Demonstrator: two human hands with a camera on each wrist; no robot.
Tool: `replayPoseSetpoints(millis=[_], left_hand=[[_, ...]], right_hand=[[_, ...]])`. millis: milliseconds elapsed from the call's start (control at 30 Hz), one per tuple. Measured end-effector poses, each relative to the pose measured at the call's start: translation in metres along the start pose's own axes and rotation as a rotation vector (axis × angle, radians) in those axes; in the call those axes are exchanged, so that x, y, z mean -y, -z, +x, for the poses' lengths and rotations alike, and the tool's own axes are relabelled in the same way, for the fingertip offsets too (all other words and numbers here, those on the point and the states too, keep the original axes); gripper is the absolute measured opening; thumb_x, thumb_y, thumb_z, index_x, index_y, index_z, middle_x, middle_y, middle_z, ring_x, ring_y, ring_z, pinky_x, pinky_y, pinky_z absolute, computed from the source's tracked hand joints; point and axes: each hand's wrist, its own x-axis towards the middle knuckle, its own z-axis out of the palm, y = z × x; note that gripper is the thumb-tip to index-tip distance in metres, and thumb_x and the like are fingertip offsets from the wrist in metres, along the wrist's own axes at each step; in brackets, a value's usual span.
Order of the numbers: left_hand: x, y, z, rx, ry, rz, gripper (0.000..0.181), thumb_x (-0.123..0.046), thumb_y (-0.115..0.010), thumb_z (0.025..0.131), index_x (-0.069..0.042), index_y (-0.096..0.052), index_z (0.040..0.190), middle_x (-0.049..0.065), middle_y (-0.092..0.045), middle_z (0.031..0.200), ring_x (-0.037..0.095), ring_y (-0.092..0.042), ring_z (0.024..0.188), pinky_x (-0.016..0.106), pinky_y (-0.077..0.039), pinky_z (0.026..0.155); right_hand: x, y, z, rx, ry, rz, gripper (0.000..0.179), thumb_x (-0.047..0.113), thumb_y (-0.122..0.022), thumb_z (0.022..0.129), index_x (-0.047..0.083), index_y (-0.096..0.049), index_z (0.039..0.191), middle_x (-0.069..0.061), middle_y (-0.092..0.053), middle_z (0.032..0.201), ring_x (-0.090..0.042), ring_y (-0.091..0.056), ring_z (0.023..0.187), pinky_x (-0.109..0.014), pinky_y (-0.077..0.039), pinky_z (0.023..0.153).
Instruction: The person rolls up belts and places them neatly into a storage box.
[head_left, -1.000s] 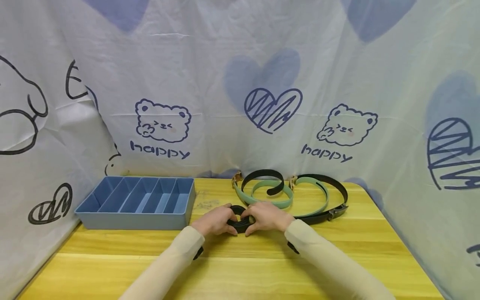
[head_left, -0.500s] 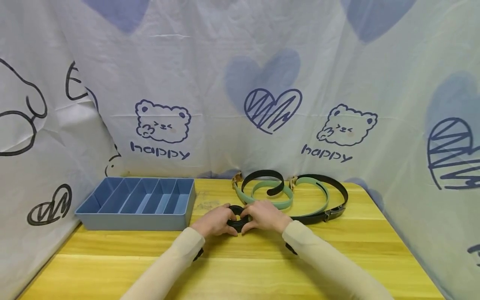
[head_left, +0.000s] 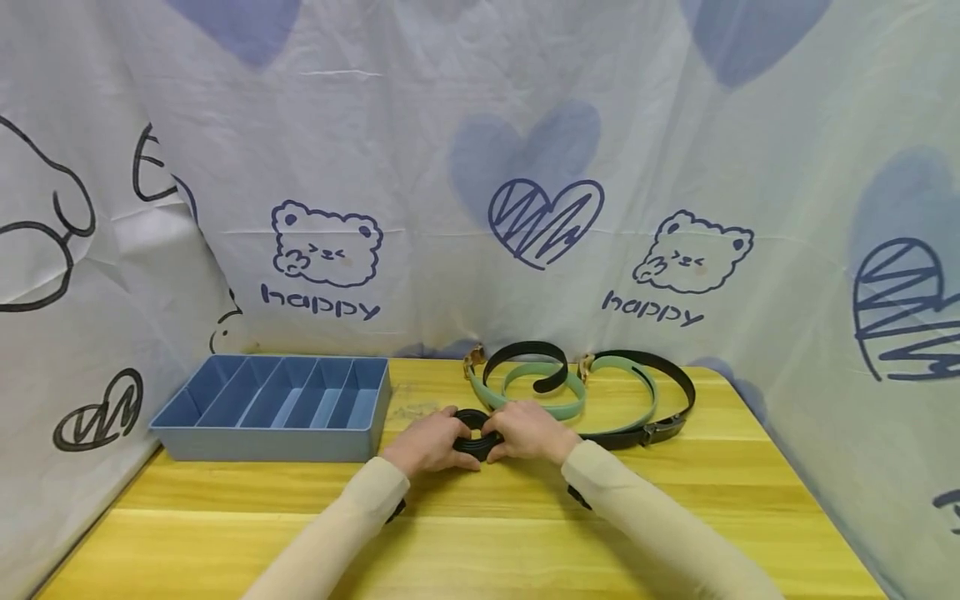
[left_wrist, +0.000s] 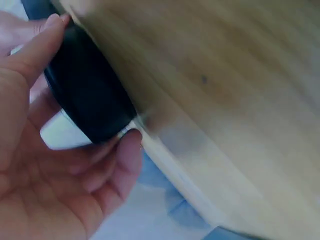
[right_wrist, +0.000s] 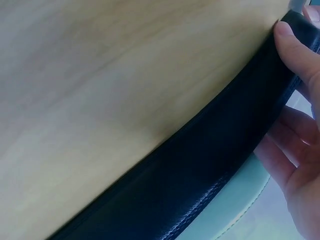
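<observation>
A black belt (head_left: 471, 448) is rolled into a coil on the wooden table, standing on its edge. My left hand (head_left: 431, 443) grips the coil from the left, thumb in front and fingers behind. From the other side, my right hand (head_left: 531, 429) holds it between thumb and fingers. In the left wrist view, the thumb and fingertips curve round the smooth black roll (left_wrist: 87, 85). The right wrist view has the unrolled strap (right_wrist: 210, 140) trailing away from the right hand along the table. Its tail runs to a dark buckle (head_left: 658, 431) on the right.
Behind the hands lies a green and black belt (head_left: 558, 410) in loose loops, with a gold buckle (head_left: 474, 358). Another green strap (head_left: 648, 392) curves at the right, near a second gold buckle (head_left: 587, 365). A blue divided tray (head_left: 266, 443) stands at the left.
The dark buckle and the trailing strap have slid a little to the left, toward the coil. Both hands stay around the coil, the right one shifting slightly left.
</observation>
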Motion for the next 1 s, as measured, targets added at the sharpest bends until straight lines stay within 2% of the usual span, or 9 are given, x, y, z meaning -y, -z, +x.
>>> replayPoseSetpoints(millis=[167,267,400,500,633,733,800,867,1000], left_hand=[[-0.008,-0.002,0.002,-0.048,0.041,0.083,0.043,-0.058,-0.074,0.079,-0.019,-0.077,0.096,0.017,-0.062,0.113,0.032,-0.054,0.098,0.047,-0.053,0.077],[-0.006,-0.002,0.004,-0.049,0.018,0.069,0.038,-0.054,-0.076,0.078,-0.018,-0.077,0.091,0.013,-0.064,0.105,0.029,-0.052,0.093,0.043,-0.052,0.078],[0.003,0.0,0.003,-0.007,-0.056,0.004,0.038,-0.047,-0.079,0.079,-0.016,-0.078,0.099,0.015,-0.062,0.126,0.032,-0.054,0.106,0.044,-0.05,0.09],[0.007,0.002,0.002,0.02,-0.107,-0.047,0.036,-0.042,-0.079,0.081,-0.015,-0.077,0.104,0.017,-0.054,0.14,0.035,-0.055,0.114,0.045,-0.049,0.096],[0.006,0.002,0.002,0.02,-0.116,-0.052,0.039,-0.045,-0.076,0.083,-0.016,-0.076,0.109,0.018,-0.055,0.138,0.036,-0.057,0.118,0.045,-0.049,0.098],[0.004,0.001,0.004,0.01,-0.113,-0.018,0.044,-0.049,-0.073,0.084,-0.017,-0.074,0.115,0.014,-0.062,0.131,0.038,-0.054,0.125,0.047,-0.048,0.101],[0.003,0.001,0.004,0.005,-0.119,-0.009,0.043,-0.048,-0.073,0.085,-0.017,-0.074,0.115,0.01,-0.066,0.126,0.038,-0.051,0.13,0.048,-0.046,0.103],[0.002,0.001,0.005,0.007,-0.133,-0.016,0.039,-0.044,-0.073,0.085,-0.017,-0.075,0.113,0.006,-0.069,0.121,0.037,-0.049,0.132,0.048,-0.045,0.105],[0.002,0.004,0.005,0.04,-0.142,-0.052,0.035,-0.039,-0.074,0.086,-0.016,-0.076,0.112,0.009,-0.066,0.128,0.035,-0.05,0.132,0.046,-0.045,0.105]], right_hand=[[0.002,0.001,0.0,-0.01,-0.018,0.004,0.04,0.053,-0.077,0.076,0.024,-0.077,0.103,0.008,-0.074,0.089,-0.008,-0.063,0.068,-0.025,-0.051,0.061],[0.0,0.004,-0.002,0.013,-0.024,0.043,0.045,0.052,-0.077,0.076,0.022,-0.076,0.109,0.005,-0.074,0.096,-0.011,-0.066,0.077,-0.029,-0.053,0.069],[-0.002,0.009,-0.006,0.11,-0.044,0.155,0.052,0.048,-0.077,0.079,0.021,-0.07,0.123,-0.004,-0.064,0.129,-0.022,-0.063,0.113,-0.039,-0.051,0.094],[-0.004,0.011,-0.007,0.131,-0.046,0.205,0.047,0.045,-0.078,0.081,0.02,-0.071,0.12,-0.007,-0.057,0.138,-0.025,-0.057,0.124,-0.041,-0.047,0.102],[-0.003,0.009,-0.005,0.052,-0.011,0.145,0.041,0.048,-0.079,0.076,0.019,-0.077,0.106,0.001,-0.071,0.112,-0.014,-0.067,0.097,-0.031,-0.055,0.085],[-0.001,0.007,-0.005,0.003,-0.002,0.088,0.043,0.055,-0.078,0.073,0.021,-0.079,0.1,0.008,-0.074,0.094,-0.006,-0.066,0.074,-0.025,-0.055,0.07],[-0.001,0.006,-0.005,-0.009,-0.009,0.079,0.045,0.057,-0.077,0.073,0.022,-0.079,0.1,0.008,-0.075,0.09,-0.005,-0.065,0.068,-0.025,-0.054,0.067],[-0.001,0.006,-0.006,0.006,-0.027,0.094,0.048,0.058,-0.077,0.073,0.022,-0.078,0.105,0.007,-0.075,0.098,-0.008,-0.067,0.076,-0.028,-0.055,0.071],[-0.003,0.006,-0.009,0.08,-0.053,0.157,0.057,0.055,-0.077,0.076,0.02,-0.071,0.121,-0.004,-0.062,0.133,-0.021,-0.063,0.114,-0.038,-0.052,0.093]])
